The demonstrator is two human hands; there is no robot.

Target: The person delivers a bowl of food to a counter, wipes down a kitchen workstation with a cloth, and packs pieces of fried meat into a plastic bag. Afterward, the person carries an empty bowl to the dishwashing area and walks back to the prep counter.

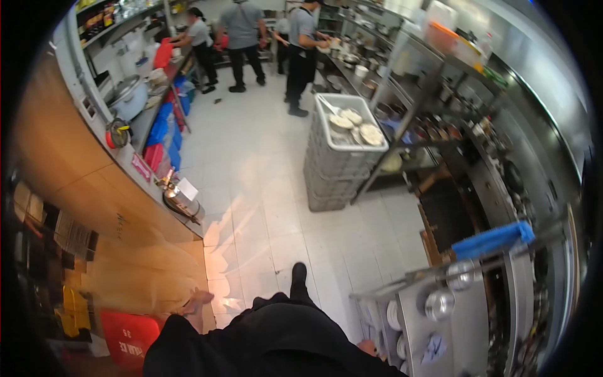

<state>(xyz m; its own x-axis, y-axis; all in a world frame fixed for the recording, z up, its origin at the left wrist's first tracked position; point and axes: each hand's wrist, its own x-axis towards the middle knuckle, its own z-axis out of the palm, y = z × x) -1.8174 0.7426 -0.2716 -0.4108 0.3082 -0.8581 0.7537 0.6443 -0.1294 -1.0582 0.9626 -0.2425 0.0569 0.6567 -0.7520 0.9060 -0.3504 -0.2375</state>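
My left hand (198,300) hangs low at the left, blurred, beside the wooden panel (94,151) and a red container (130,336); its fingers are too smeared to read. At the bottom right, my right hand (369,347) shows only in part, near a metal shelf unit (411,308) with stacked plates; whether it holds anything is hidden. A black shoe (299,274) is on the tiled floor in front of my dark clothing.
Stacked grey crates (330,176) stand ahead, the top one holding bowls. A fire extinguisher (182,200) is at the left wall. Several people stand at the back counters. A blue cloth (493,240) lies on the right rack.
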